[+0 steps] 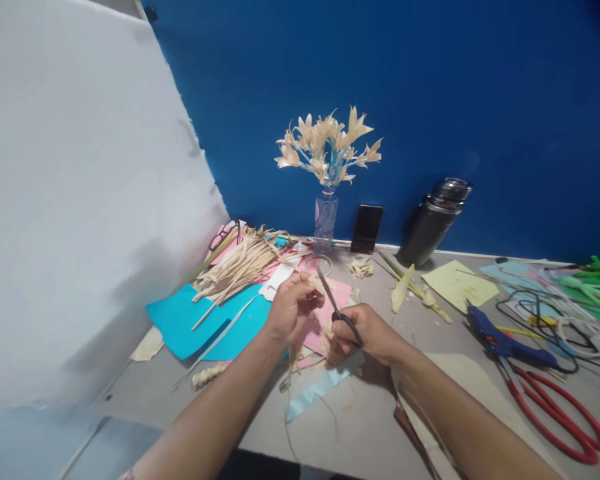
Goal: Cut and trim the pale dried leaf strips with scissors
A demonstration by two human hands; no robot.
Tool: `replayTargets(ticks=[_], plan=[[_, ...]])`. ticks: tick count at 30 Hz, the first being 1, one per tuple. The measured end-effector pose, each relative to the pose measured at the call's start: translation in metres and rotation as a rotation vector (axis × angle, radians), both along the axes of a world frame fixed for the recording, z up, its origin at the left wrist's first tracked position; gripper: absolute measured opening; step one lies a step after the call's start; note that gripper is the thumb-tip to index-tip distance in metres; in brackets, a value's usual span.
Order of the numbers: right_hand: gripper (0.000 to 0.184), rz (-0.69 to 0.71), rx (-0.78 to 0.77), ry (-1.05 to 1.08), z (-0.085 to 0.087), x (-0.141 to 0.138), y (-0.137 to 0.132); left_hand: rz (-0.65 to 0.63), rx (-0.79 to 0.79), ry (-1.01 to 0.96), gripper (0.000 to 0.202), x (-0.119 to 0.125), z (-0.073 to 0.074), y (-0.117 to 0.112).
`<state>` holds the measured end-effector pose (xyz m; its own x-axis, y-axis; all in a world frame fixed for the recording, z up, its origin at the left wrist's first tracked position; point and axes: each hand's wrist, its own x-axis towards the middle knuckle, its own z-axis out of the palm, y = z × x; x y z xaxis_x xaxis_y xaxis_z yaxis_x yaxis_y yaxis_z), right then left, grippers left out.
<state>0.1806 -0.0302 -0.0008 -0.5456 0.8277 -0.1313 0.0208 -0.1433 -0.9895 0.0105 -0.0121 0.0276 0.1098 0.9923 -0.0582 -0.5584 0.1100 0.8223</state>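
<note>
My right hand (365,330) is closed round the black handles of a pair of scissors (330,297), whose blades point up and away toward the left hand. My left hand (290,307) pinches a thin pale dried-leaf strip (314,285) just beside the blade tips. Both hands hover over a pink paper sheet (340,293) on the grey table (370,413). A light blue ribbon strip (320,390) lies just below the hands.
A pile of dried leaf strips (240,263) rests on blue paper (180,320) at left. A vase of pale leaf flowers (327,167), a phone (367,228) and a dark flask (433,223) stand against the blue wall. A blue glue gun (500,340) and red-handled shears (555,413) lie right.
</note>
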Motion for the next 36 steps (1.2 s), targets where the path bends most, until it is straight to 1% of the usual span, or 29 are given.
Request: replayTargets(ticks=[3, 5, 6, 7, 8, 9, 12, 14, 15, 19, 25, 28, 33, 35, 36], plan=[[0.036, -0.151, -0.005, 0.083, 0.007, -0.004, 0.001, -0.056, -0.052, -0.015, 0.021, 0.002, -0.003, -0.002], [0.040, -0.271, -0.015, 0.147, 0.011, -0.005, 0.001, -0.113, -0.071, -0.017, 0.021, 0.005, -0.006, -0.003], [0.041, -0.304, -0.005, 0.156, 0.013, -0.004, 0.002, -0.136, -0.074, -0.013, 0.020, 0.006, -0.007, -0.004], [0.041, -0.307, 0.014, 0.146, 0.014, -0.003, 0.002, -0.148, -0.075, -0.006, 0.019, 0.006, -0.008, -0.004], [0.040, -0.279, 0.038, 0.120, 0.014, -0.002, 0.002, -0.149, -0.074, 0.002, 0.019, 0.007, -0.008, -0.004], [0.039, -0.222, 0.061, 0.084, 0.014, 0.000, 0.002, -0.145, -0.071, 0.011, 0.019, 0.007, -0.008, -0.004], [0.042, -0.024, 0.098, -0.013, 0.010, 0.003, 0.001, -0.109, -0.063, 0.024, 0.021, 0.006, -0.004, -0.003], [0.046, 0.042, 0.102, -0.040, 0.007, 0.004, 0.000, -0.087, -0.055, 0.033, 0.022, 0.006, -0.002, -0.003], [0.047, 0.052, 0.098, -0.043, 0.006, 0.003, -0.001, -0.071, -0.047, 0.039, 0.022, 0.005, -0.002, -0.003], [0.047, 0.038, 0.088, -0.055, 0.003, 0.003, 0.000, -0.015, -0.001, 0.046, 0.022, 0.005, -0.002, -0.002], [0.050, 0.032, 0.125, -0.057, 0.005, 0.005, 0.002, 0.001, 0.003, 0.076, 0.021, 0.004, -0.003, -0.002], [0.051, 0.019, 0.089, -0.033, 0.006, 0.003, 0.000, 0.001, 0.016, 0.086, 0.020, 0.003, -0.003, -0.002], [0.050, 0.028, -0.021, 0.036, 0.004, 0.001, -0.002, 0.010, 0.035, 0.082, 0.020, 0.003, -0.001, -0.001], [0.048, -0.016, -0.025, 0.017, 0.004, -0.001, -0.002, 0.000, 0.006, 0.066, 0.021, 0.003, 0.000, -0.002], [0.045, -0.063, -0.022, 0.019, 0.005, -0.002, -0.001, -0.007, -0.016, 0.052, 0.022, 0.004, 0.000, -0.003]])
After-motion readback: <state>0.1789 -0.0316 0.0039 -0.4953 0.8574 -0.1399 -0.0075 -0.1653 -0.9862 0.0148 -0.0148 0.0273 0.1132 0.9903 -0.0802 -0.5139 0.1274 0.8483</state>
